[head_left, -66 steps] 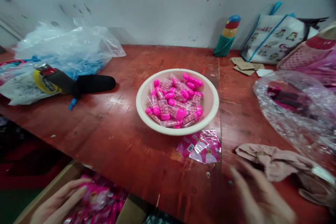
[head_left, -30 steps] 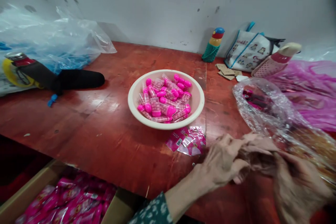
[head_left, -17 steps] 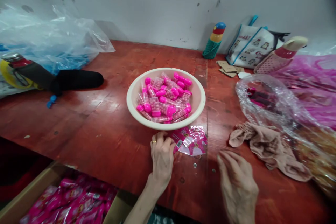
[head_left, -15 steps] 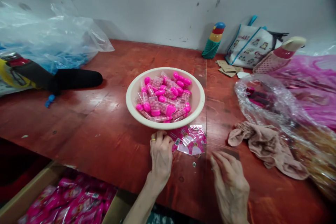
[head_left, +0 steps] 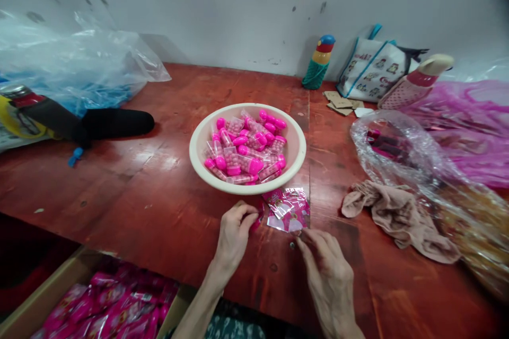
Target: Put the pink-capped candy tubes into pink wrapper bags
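Pink sachets (head_left: 288, 211) are lying in a small overlapping pile at centre frame, on the table just below the bowl's near rim.

- Red wooden table (head_left: 159, 196) is filling most of the frame.
- Clear plastic bag (head_left: 79, 63) with blue contents is sitting at upper left. A second crumpled clear bag (head_left: 397, 148) is lying at right with dark pink items inside.
- Cardboard box (head_left: 51, 296) is showing at lower left, below the table edge, holding pink packets (head_left: 115, 307).
- Cream bowl (head_left: 194, 143) is standing at centre, carrying a heap of pink-capped clear capsules (head_left: 246, 148).
- Beige cloth (head_left: 397, 217) is lying bunched right of the sachets, apart from them.
- Tote bag (head_left: 374, 71) and a coloured bottle (head_left: 318, 63) are leaning at the wall, upper right.
- Right hand (head_left: 328, 270) is reaching up from the bottom edge. Its fingertips are bunched together at the pile's lower edge. Cannot tell whether they are gripping a sachet or only touching it.
- Left hand (head_left: 233, 235) is reaching in from lower centre. Its thumb and fingers are pinching together on the left edge of the sachet pile, with pink showing between the tips.
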The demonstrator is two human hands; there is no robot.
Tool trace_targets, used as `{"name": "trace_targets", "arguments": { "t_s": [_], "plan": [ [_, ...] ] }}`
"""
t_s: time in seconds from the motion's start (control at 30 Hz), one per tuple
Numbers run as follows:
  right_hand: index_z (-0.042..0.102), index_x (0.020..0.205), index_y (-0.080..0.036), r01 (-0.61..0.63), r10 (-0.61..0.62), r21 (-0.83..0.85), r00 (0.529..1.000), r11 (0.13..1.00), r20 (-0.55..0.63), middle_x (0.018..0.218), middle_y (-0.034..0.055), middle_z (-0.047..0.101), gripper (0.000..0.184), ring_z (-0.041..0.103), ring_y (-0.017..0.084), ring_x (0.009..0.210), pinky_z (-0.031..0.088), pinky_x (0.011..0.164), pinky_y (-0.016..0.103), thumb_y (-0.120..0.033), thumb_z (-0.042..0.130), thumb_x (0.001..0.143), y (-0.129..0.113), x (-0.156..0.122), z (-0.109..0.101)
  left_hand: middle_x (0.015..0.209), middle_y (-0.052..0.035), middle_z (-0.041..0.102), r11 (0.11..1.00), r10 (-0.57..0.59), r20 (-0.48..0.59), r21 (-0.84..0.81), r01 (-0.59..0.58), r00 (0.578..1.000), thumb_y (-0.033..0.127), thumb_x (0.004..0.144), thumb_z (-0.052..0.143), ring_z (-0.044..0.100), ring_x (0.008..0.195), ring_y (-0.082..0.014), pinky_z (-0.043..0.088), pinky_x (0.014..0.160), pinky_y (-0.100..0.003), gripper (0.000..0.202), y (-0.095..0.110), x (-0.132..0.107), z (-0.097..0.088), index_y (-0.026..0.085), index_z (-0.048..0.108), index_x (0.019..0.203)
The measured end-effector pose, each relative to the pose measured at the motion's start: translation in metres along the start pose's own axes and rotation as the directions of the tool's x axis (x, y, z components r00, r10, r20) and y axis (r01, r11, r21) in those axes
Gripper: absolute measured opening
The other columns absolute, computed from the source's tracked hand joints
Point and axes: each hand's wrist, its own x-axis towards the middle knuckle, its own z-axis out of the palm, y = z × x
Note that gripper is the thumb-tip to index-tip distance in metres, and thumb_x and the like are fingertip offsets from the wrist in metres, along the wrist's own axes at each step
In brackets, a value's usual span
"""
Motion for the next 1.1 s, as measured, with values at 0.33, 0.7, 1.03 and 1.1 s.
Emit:
{"name": "trace_targets", "arguments": {
  "t_s": [0.33,0.7,1.03,1.1],
  "plan": [
    [0.064,0.082,-0.021,-0.42,0.205,0.54,0.887,0.729,0.414,0.078,-0.0009,0.061,0.005,0.057,0.014,0.073,0.045,0.067,0.023,-0.025,0.062,0.081,-0.025,0.02,-0.01,0.058,-0.0013,0.055,0.786,-0.159,0.51,-0.453,0.421,0.845,0.033,0.071,0.064,0.046,0.055,-0.011,0.037,0.056,-0.023,0.024,0.031,-0.022,0.0,0.011,0.065,0.063],
    [0.067,0.08,-0.018,-0.649,0.537,0.691,0.725,0.32,0.432,0.073,-0.001,0.065,0.018,0.057,0.011,0.068,0.046,0.064,0.02,-0.03,0.074,0.068,-0.02,0.006,0.006,0.064,-0.0004,0.062,0.809,-0.217,0.258,-0.493,0.321,0.942,0.016,0.064,0.072,0.052,0.058,-0.0109,0.039,0.055,-0.021,0.004,0.024,-0.035,0.02,0.014,0.069,0.067],
    [0.068,0.068,-0.016,-0.619,0.538,0.607,0.77,0.498,0.343,0.063,-0.0009,0.064,0.014,0.055,0.013,0.06,0.044,0.057,0.022,-0.03,0.069,0.072,-0.021,0.01,0.008,0.054,0.0005,0.059,0.839,-0.228,0.329,-0.412,0.356,0.917,0.017,0.069,0.066,0.048,0.052,-0.0098,0.036,0.052,-0.02,0.009,0.022,-0.026,0.022,0.012,0.068,0.062],
    [0.067,0.065,-0.016,-0.615,0.533,0.592,0.776,0.52,0.338,0.061,-0.0012,0.063,0.016,0.054,0.012,0.059,0.043,0.056,0.021,-0.03,0.068,0.073,-0.02,0.011,0.006,0.052,0.0025,0.055,0.845,-0.222,0.336,-0.402,0.353,0.915,0.018,0.07,0.066,0.045,0.05,-0.0084,0.034,0.05,-0.02,0.012,0.023,-0.025,0.021,0.013,0.066,0.059]
  ]
}}
